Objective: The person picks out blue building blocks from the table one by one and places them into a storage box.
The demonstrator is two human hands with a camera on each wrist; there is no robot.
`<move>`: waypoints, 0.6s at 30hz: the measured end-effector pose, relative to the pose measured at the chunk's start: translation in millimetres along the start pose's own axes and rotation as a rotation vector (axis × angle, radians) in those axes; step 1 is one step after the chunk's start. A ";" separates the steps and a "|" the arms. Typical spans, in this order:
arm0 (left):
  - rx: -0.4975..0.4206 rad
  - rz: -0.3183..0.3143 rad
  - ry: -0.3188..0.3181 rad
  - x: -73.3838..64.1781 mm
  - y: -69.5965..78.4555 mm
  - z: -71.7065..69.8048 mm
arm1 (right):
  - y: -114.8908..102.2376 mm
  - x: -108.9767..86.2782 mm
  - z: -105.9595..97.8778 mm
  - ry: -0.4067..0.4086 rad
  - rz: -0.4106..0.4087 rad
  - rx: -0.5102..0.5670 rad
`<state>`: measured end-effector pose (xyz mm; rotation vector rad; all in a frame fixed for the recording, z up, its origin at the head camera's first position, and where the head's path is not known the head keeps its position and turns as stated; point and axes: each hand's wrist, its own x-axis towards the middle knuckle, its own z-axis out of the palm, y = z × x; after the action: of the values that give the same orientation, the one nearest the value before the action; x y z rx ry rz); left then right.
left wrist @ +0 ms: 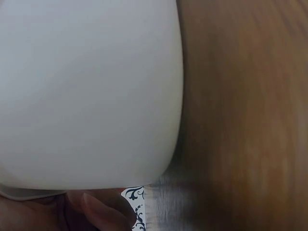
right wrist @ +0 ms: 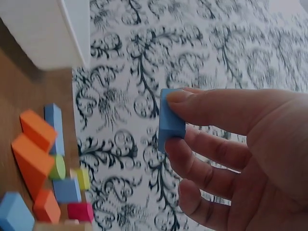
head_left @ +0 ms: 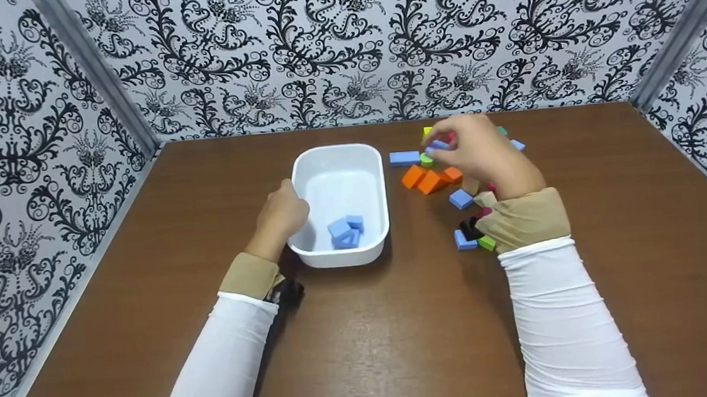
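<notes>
My right hand point(head_left: 481, 150) pinches a small blue block point(right wrist: 171, 118) between thumb and fingertips, lifted above the scattered blocks. The right wrist view shows the block against the patterned wall, its other fingers loosely curled. On the left, my left hand point(head_left: 283, 213) grips the left rim of a white plastic tub point(head_left: 340, 259). Several blue blocks point(head_left: 344, 229) lie together at the tub's near end. The tub's outer wall point(left wrist: 91, 96) fills much of the left wrist view, with the left fingers point(left wrist: 103, 211) at its rim.
Right of the tub, toy blocks lie loose on the brown table point(head_left: 340, 345): orange ones point(head_left: 432, 182), a long blue one point(head_left: 404, 158), a green cylinder point(right wrist: 57, 167) and a magenta one point(right wrist: 80, 211). The right arm hides some. Patterned walls point(head_left: 341, 48) enclose the table's back and sides.
</notes>
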<state>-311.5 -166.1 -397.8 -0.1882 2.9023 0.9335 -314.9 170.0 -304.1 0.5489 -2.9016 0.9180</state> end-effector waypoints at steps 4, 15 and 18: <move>-0.001 -0.005 0.008 0.3 0.2 0.6 | -17.7 3.1 14.4 -0.014 -0.055 -0.066; -0.007 0.019 0.023 -1.2 -0.5 1.1 | -57.0 6.3 56.6 -0.100 -0.251 -0.179; -0.008 0.017 0.020 -1.5 -0.1 0.8 | -64.5 4.2 64.5 -0.118 -0.292 -0.175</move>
<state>-310.0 -165.6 -398.3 -0.1751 2.9234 0.9516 -292.6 83.1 -321.2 1.0074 -2.8538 0.6057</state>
